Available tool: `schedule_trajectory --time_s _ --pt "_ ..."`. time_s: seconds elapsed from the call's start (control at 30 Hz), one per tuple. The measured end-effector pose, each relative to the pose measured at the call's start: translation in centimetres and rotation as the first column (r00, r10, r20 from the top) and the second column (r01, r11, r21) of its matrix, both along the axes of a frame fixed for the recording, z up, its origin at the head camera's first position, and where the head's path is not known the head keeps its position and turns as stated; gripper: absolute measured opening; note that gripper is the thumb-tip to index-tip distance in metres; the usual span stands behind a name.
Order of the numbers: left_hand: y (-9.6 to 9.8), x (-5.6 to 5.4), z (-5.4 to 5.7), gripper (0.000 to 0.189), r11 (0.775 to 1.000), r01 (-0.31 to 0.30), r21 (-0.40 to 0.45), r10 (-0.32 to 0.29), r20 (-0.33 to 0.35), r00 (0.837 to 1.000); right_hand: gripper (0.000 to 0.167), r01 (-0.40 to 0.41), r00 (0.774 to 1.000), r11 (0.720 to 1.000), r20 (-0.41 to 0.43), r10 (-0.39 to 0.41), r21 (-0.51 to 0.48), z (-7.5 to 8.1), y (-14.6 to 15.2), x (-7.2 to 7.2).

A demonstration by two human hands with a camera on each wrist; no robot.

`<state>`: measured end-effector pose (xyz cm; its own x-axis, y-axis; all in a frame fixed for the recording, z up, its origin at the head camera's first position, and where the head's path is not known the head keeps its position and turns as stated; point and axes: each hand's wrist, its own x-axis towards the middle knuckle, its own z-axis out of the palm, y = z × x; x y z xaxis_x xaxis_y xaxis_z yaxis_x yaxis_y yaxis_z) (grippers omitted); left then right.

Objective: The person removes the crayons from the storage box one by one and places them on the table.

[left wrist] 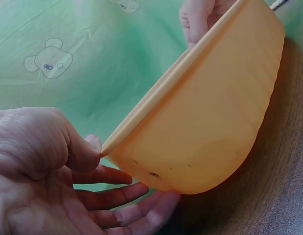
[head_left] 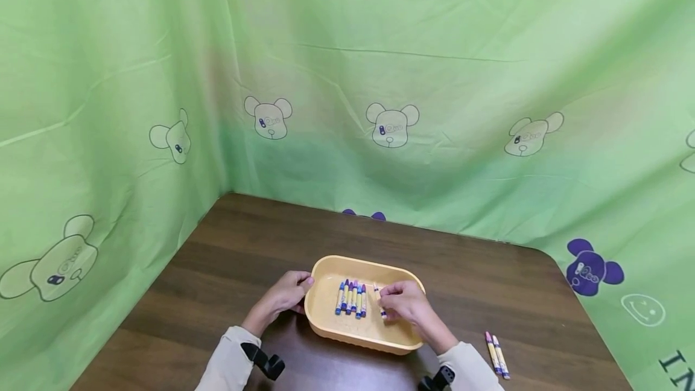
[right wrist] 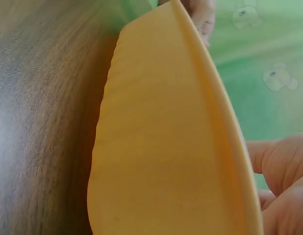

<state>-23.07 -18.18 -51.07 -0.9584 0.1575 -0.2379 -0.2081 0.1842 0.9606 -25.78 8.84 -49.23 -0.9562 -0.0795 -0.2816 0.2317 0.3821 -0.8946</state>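
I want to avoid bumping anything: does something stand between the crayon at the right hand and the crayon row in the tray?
Nothing visible: in the head view, only bare tray floor lies between the crayon at the right hand and the crayon row.

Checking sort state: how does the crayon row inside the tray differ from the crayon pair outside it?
Place: the crayon row lies inside the tray; the crayon pair lies on the table.
Count: the row has more than two; the pair, just two.
Tips: the row's run blue to purple; the pair's look pinkish.
Shared: side-by-side layout, yellowish wrappers.
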Motion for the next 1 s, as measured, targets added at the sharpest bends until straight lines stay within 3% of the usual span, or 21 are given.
schedule_trajectory --time_s 0.57,0.8,1.0 --pt "0.2 -0.1 0.1 0.040 0.998 -0.004 -0.056 0.006 0.029 1.000 0.032 0.017 1.000 0.973 -0.013 -0.021 -0.228 2.9 4.0 0.8" --pt "0.1 -0.2 0.2 0.040 0.998 -0.005 -0.056 0.007 0.030 1.000 0.035 0.029 0.999 0.964 -0.020 -0.036 -0.266 3.9 6.2 0.9" --pt "0.2 -0.1 0.4 0.041 0.998 -0.012 -0.069 0.014 0.033 0.999 0.035 0.029 0.999 0.962 -0.021 -0.036 -0.271 3.9 7.6 1.2"
